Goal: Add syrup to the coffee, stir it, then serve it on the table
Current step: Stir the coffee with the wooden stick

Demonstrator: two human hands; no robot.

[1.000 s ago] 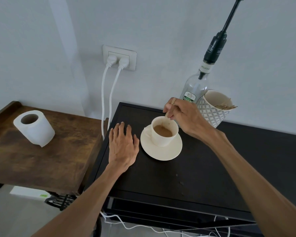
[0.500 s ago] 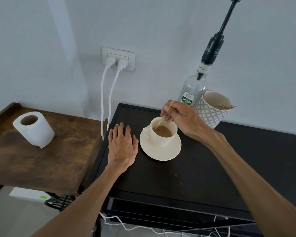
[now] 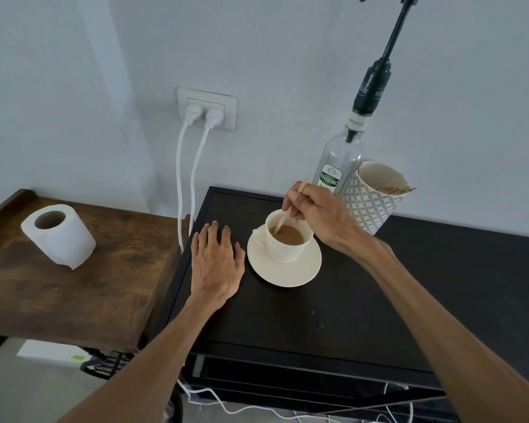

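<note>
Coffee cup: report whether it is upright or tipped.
Upright. The coffee cup sits level on its saucer, its coffee surface flat below the rim.

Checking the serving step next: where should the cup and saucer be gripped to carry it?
Grip the saucer by its bare near-right rim, coming from the right; the left hand blocks the other side. The cup is full, so lifting the saucer level seems safest.

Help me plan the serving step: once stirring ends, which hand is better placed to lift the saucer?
Probably the left hand: it rests flat and free on the black table, right beside the saucer. The right hand pinches the stirrer in the cup.
</note>
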